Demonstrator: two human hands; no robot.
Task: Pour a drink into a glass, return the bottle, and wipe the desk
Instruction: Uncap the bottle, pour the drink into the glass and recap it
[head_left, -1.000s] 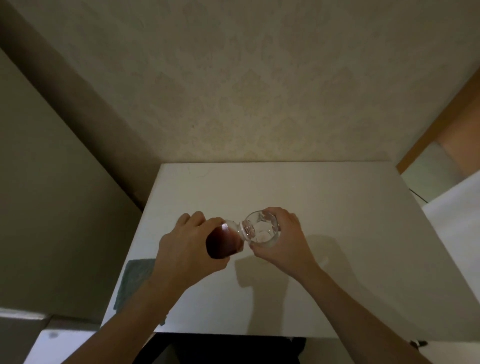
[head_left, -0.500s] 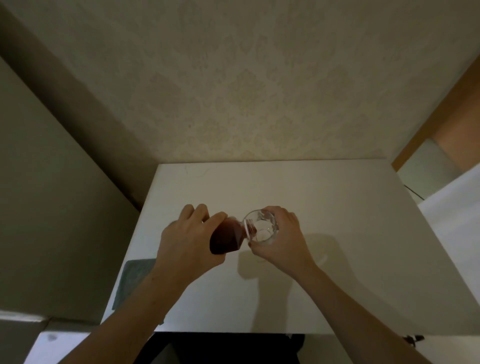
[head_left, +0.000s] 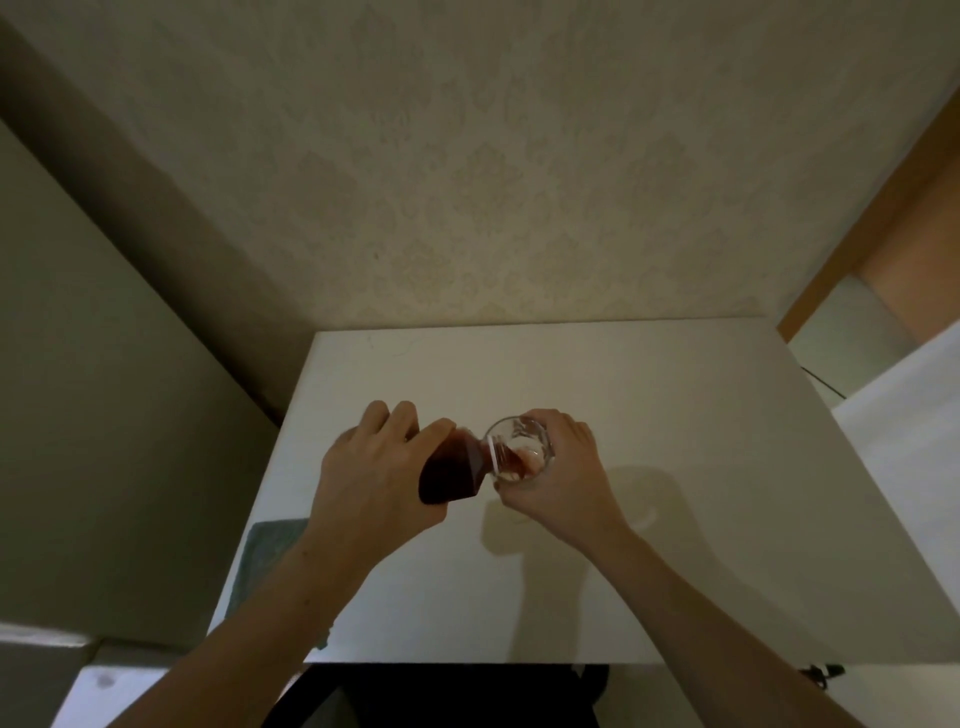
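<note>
My left hand grips a bottle of dark red drink, tipped so its neck rests over the rim of a clear glass. Red liquid is running into the glass. My right hand wraps around the glass from the right and holds it above the white desk. A grey-green cloth lies at the desk's left edge, partly hidden by my left forearm.
A patterned wall stands behind the desk and a plain wall runs close along its left side. A white surface and a dark cable lie off the desk's right edge. Shadows of my hands fall on the desk below the glass.
My left hand has tipped the bottle further toward the glass, and red liquid now shows inside the glass. Both hands have stayed in about the same place.
</note>
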